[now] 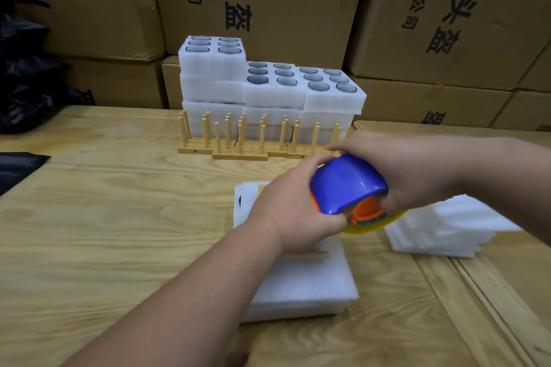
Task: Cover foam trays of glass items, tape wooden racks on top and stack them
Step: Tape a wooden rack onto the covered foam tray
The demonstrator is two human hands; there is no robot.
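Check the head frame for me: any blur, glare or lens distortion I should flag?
Head view: fisheye bends the cardboard boxes and the table edges; the right hand shows motion blur at the fingertips; the blue tape dispenser carries a soft highlight; the left hand is sharp; the stacked foam trays are bright, nearly washed out; the left edge falls into shadow.

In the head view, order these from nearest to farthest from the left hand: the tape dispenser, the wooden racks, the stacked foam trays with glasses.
1. Tape dispenser: gripped by the left hand, just to its right.
2. Wooden racks: standing on the table beyond the hands.
3. Stacked foam trays: behind the racks, against the cartons.
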